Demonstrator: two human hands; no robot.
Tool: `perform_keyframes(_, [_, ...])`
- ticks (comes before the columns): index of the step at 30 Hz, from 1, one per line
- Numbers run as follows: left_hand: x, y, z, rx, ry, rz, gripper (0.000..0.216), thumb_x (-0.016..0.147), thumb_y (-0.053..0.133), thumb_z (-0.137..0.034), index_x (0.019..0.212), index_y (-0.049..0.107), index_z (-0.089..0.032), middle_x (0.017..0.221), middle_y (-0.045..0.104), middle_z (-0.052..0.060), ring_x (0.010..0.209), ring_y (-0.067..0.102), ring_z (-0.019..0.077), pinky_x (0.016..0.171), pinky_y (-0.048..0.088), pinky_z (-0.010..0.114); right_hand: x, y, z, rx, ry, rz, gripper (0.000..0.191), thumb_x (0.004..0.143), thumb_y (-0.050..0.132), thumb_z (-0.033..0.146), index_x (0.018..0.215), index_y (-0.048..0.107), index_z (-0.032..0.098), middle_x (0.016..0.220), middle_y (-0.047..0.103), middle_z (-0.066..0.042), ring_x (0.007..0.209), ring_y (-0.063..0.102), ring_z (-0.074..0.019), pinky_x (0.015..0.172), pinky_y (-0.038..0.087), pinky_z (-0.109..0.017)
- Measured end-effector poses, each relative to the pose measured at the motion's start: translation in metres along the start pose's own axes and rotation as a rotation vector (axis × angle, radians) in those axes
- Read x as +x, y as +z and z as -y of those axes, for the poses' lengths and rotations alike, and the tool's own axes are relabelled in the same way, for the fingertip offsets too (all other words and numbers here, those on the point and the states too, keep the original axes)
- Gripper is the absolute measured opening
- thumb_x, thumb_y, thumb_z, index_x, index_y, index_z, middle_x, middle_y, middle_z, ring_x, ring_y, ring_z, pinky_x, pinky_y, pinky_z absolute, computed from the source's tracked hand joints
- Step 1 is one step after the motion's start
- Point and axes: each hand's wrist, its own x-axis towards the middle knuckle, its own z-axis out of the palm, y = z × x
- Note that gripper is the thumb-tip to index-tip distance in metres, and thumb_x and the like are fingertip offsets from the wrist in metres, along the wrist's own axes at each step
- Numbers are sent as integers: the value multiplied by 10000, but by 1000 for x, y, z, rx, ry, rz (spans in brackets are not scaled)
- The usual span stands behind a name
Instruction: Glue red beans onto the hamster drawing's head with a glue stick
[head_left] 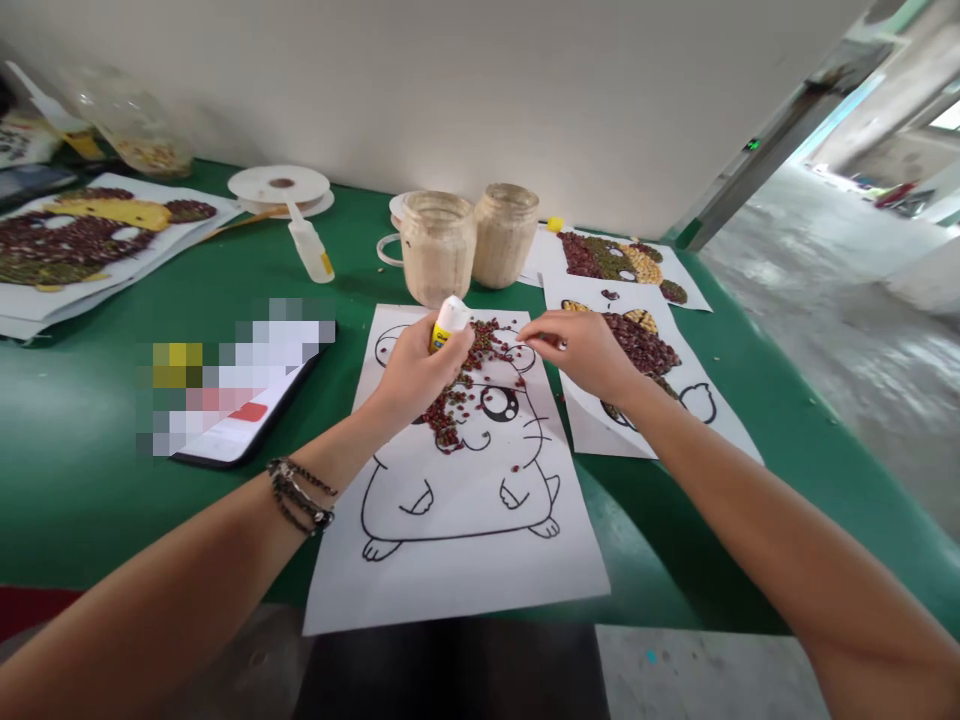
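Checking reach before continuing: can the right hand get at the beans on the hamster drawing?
Probably yes: the right hand is beside the beans, nothing visible between; the left hand, holding a yellow-labelled bottle, is at their left.

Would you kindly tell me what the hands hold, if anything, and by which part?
The left hand grips a bottle by its yellow part; whether the right hand holds anything cannot be told.
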Motion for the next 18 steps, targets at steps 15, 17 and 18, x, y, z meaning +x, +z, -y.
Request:
perform_keyframes(15, [-6,-1,-3,253,56,63,105,729,421,-270,669,418,-184,476,356,-64,405,307,56,381,260,206,20,16,-16,18,6,58,132,736,490,152,697,616,150,719,605,-40,623,521,-114,599,405,-253])
perform_keyframes(17, [-7,-1,-4,321,82,65,122,733,427,-278,659,415,-182,493,373,-58,415,323,56,385,266,203,18,8,-10,102,48,-8,115,730,497,160,716,611,151,729,610,-37,622,526,-110,596,418,-250])
perform_keyframes(18, [-7,-1,-4,353,104,66,131,736,428,-278,650,411,-181,503,380,-55,423,329,55,390,270,201,16,2,-6,158,68,-43,106,728,504,173,724,608,153,734,613,-35,631,531,-110,597,426,-248])
